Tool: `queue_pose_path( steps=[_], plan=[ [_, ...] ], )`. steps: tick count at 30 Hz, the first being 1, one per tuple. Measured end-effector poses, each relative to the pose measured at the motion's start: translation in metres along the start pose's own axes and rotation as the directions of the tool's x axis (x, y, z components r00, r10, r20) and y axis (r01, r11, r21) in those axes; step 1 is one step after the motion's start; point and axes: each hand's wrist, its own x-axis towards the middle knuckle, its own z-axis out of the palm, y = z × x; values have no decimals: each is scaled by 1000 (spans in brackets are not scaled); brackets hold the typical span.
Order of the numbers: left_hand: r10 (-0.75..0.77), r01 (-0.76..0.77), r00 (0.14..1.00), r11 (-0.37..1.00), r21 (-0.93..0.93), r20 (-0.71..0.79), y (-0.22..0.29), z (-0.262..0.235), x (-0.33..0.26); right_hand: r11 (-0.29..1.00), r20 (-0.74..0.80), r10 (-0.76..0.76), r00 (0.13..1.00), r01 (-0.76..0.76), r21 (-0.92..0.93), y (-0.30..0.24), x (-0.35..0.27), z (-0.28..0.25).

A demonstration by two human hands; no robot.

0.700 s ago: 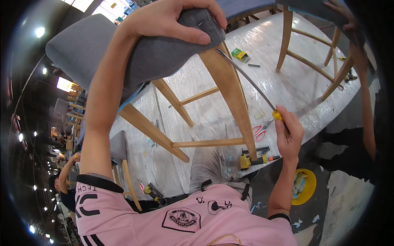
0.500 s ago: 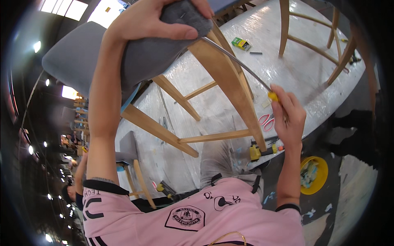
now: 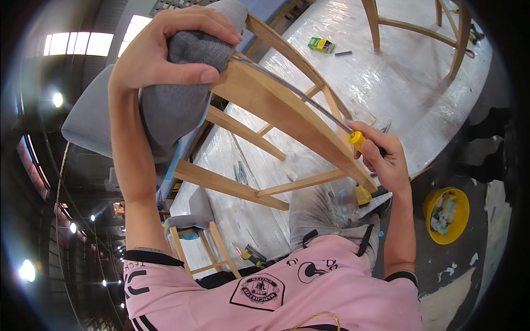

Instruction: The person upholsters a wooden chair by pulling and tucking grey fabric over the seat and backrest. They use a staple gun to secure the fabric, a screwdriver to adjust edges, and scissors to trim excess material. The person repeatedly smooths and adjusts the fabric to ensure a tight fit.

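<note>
While the left hand (image 3: 165,49) grips the grey seat (image 3: 171,105) of the upturned chair (image 3: 276,105), now raised closer, the right hand (image 3: 386,160) wraps the screwdriver (image 3: 309,99), its shaft along the leg reaching the seat's underside.

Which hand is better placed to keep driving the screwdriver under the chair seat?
Right. The right hand already grips the yellow screwdriver handle, its long shaft running toward the grey seat, which the left hand is clamping.

- Chair seat (image 3: 176,105): grey fabric
- Chair leg (image 3: 287,110): pale wood
- Screwdriver handle (image 3: 358,139): yellow
- Shirt (image 3: 265,287): pink, black cuffs
- Bucket (image 3: 433,201): yellow
- Small box (image 3: 318,44): green
</note>
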Motion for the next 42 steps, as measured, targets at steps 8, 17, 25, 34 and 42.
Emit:
queue_pose_path(
  steps=[8,17,25,34,42],
  plan=[
    [3,-3,1000,1000,17,15,2,-1,-1,978,175,88,981,-119,174,10,18,-19],
    [18,-19,1000,999,39,3,3,0,0,971,281,92,955,-148,188,23,29,-36],
    [-9,9,1000,999,31,-9,10,1,4,975,268,89,959,-140,175,22,38,-34],
    [19,-19,999,1000,8,-37,16,7,5,950,288,99,953,-177,258,19,43,-17],
    [49,-48,999,999,-18,20,2,1,7,854,298,192,935,-309,419,-2,16,15]
  ],
)
